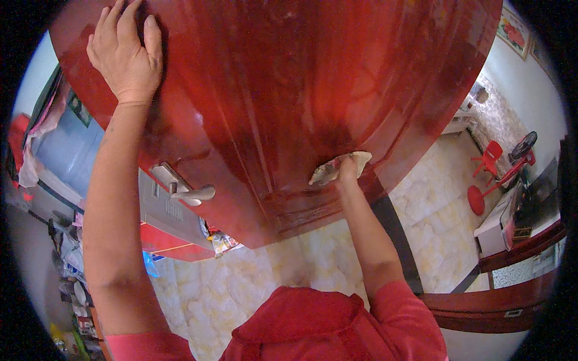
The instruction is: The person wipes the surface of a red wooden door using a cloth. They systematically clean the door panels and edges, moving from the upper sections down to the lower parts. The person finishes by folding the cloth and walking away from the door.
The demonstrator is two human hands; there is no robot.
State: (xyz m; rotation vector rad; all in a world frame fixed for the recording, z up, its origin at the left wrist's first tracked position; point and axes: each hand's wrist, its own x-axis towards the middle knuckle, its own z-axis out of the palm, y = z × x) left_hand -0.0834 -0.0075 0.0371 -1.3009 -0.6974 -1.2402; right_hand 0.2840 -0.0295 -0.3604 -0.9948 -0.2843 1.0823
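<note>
A glossy red-brown panelled wooden door (280, 113) stands right before me. My left hand (126, 54) lies against its upper left part, fingers spread, with nothing held. Lower down on the right, my right hand (347, 169) presses a pale, crumpled cloth (363, 161) to the door's lower panel. The fingers of that hand are largely hidden by the cloth and the wrist. Below my left forearm, a metal lever handle (194, 193) with its backplate sits near the door's edge.
Behind the door's left edge stands a grey and red cabinet (176, 234). Marbled tiles (311, 261) cover the floor. A dark threshold strip (397, 243) runs at right, beside the red-brown door frame (487, 311). Beyond it are a red chair (491, 155) and a white cabinet (496, 225).
</note>
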